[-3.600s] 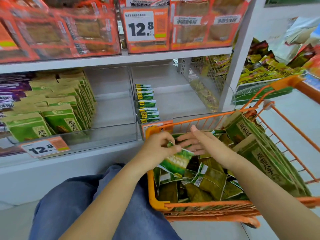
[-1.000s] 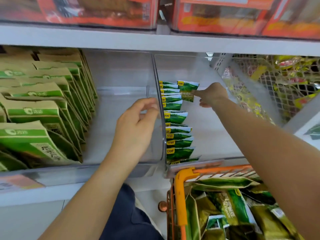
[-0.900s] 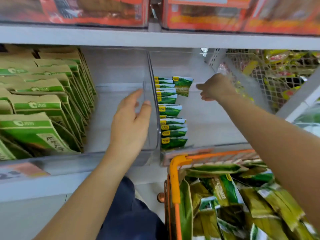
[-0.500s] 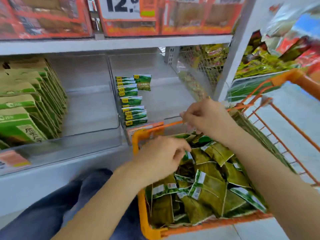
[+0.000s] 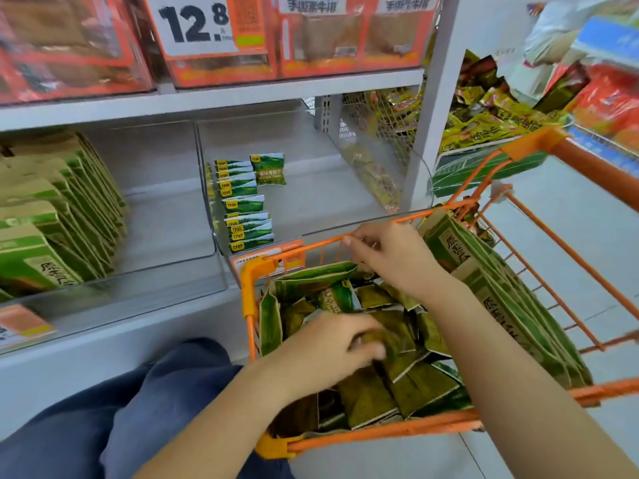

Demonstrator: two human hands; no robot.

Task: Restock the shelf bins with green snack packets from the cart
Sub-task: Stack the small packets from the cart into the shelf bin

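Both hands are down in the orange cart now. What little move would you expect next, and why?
Probably the left hand closes on one small green packet from the loose heap in the cart and lifts it toward the clear bin. Its fingers already lie on the heap, though blur hides any grip, and the bin holds only one short row of packets along its left wall, with bare floor beside it.

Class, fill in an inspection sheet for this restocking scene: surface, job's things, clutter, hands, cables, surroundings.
Surface: grey shelf holding clear bins.
Job's things: row of small green packets in right bin; loose packets in orange cart.
Clutter: large green bags along cart's right side.
Hands: left hand and right hand both reach among the cart's packets; grip unclear.
Cables: nothing seen.
Surroundings: 12.8 price sign, orange boxes above.
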